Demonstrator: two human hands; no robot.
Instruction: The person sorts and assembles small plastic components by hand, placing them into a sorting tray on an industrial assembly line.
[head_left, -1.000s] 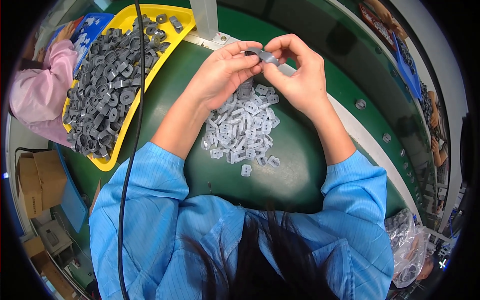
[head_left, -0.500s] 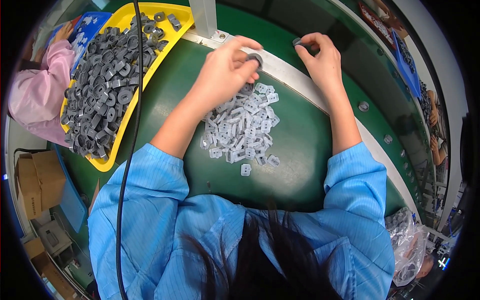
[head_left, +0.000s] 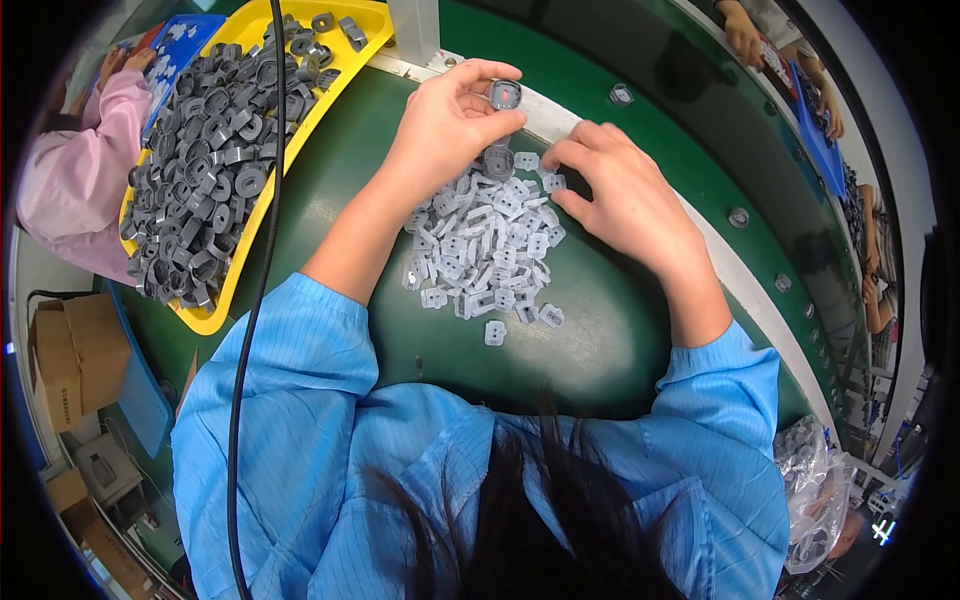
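My left hand [head_left: 450, 120] grips a small grey ring-shaped plastic part [head_left: 506, 95] between thumb and fingers, its hollow face showing. A second grey ring part [head_left: 497, 162] sits just below the thumb, at the top of a heap of translucent plastic pieces [head_left: 485, 245]; whether the hand also holds it I cannot tell. At the heap's upper right edge, my right hand [head_left: 625, 190] has its thumb and index fingertips closed around one translucent plastic piece [head_left: 552, 183]. The heap's pieces are small, flat and notched, with dark holes.
A yellow tray [head_left: 375, 25] full of grey ring parts stands at the left. Beyond the white rail [head_left: 740, 270] runs a green belt with several grey parts [head_left: 621, 95] spaced along it. A black cable [head_left: 262, 280] hangs across the view. Other people's hands [head_left: 742, 35] work at both sides.
My right hand has let go of a grey part on the belt and come back left to the heap. The left hand has turned the grey part's hollow face into view.
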